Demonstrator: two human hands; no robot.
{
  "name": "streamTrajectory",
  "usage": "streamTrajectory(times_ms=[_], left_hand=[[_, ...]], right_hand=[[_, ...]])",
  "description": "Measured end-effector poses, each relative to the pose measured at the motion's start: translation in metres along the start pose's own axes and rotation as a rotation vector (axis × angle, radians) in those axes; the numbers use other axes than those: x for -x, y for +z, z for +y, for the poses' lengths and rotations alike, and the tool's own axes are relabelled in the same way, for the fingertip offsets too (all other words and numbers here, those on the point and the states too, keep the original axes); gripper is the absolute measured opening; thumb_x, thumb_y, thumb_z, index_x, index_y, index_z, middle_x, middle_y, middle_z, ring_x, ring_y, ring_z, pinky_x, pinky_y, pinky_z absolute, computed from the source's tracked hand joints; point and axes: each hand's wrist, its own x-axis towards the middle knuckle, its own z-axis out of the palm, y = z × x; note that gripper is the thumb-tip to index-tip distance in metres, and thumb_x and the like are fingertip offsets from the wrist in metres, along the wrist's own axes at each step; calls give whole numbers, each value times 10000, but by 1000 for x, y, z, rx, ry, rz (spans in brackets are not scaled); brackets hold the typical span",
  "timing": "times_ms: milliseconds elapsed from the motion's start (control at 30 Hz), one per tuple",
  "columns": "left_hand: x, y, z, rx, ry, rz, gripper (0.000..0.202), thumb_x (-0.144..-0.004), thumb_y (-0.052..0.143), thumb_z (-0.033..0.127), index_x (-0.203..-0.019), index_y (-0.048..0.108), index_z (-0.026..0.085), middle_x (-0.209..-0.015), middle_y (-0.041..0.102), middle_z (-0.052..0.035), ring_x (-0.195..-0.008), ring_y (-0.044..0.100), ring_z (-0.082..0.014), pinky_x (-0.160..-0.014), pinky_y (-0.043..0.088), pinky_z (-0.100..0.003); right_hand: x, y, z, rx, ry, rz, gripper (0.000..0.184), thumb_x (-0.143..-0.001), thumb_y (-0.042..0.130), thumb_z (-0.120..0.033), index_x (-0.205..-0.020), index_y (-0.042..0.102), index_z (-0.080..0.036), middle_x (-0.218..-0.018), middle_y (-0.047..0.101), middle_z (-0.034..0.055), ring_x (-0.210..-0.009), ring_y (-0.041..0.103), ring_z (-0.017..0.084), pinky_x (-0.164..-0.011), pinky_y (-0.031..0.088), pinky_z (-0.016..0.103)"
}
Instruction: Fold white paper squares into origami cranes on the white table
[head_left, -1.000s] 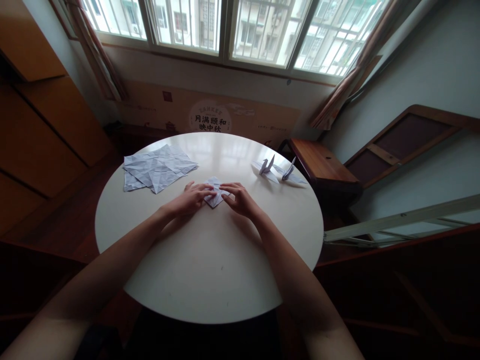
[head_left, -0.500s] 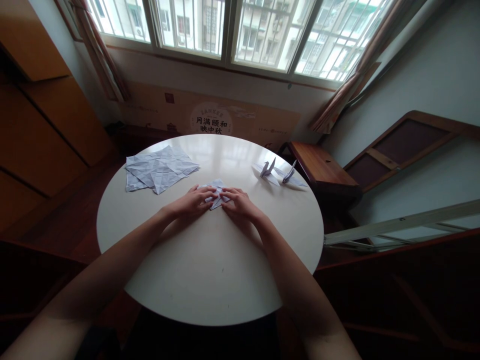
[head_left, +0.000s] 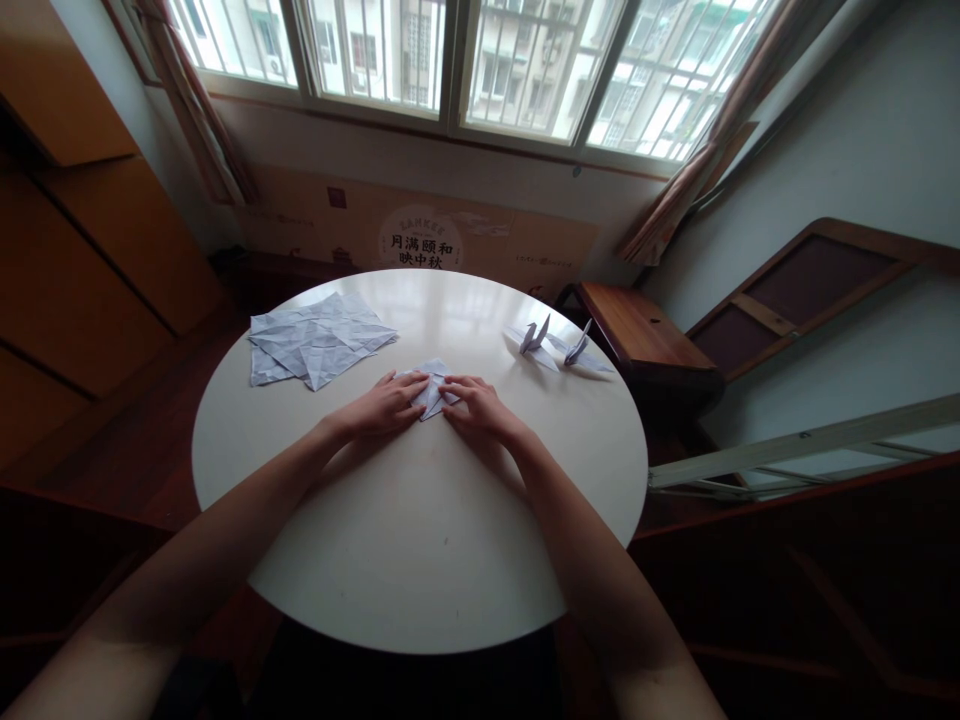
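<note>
A small folded piece of pale paper (head_left: 433, 400) lies flat near the middle of the white round table (head_left: 420, 560), one corner pointing at me. My left hand (head_left: 381, 404) rests on its left side, fingers stretched over the paper and thumb apart along the near edge. From the other side my right hand (head_left: 478, 406) lies over the right part, its fingers likewise spread and the thumb by the near edge. Both hands press the paper against the tabletop without lifting it. The paper's side corners are partly hidden under my fingers.
A loose pile of creased paper sheets (head_left: 319, 340) lies at the table's back left. Two folded paper cranes (head_left: 534, 345) stand at the back right. Beyond the right rim is a wooden stool-like seat (head_left: 637, 325). A barred window (head_left: 382, 50) fills the far wall.
Almost nothing differs. My hands and the folded paper keep their places, and the view has shifted very slightly.
</note>
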Motion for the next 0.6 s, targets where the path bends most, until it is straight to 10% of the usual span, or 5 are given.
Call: streamTrajectory(times_ms=[367, 600], left_hand=[[0, 5, -3, -52, -149, 22, 757, -951, 367, 567, -1520, 279, 76, -1581, 269, -206, -1481, 213, -304, -1199, 133, -490], [1, 3, -6, -58, -69, 74, 675, -924, 467, 576, -1460, 428, 169, -1441, 447, -171, -1331, 429, -326, -1154, 242, -491]], right_hand=[[2, -4, -6, 3, 29, -32, 408, -883, 631, -310, -1285, 631, -241, -1421, 535, 99, -1334, 435, 300, -1105, 331, 505], [1, -4, -7, 6, 49, -21, 330, -896, 622, -375, -1196, 662, -242, -1446, 487, 126, -1304, 469, 307, -1075, 351, 514]])
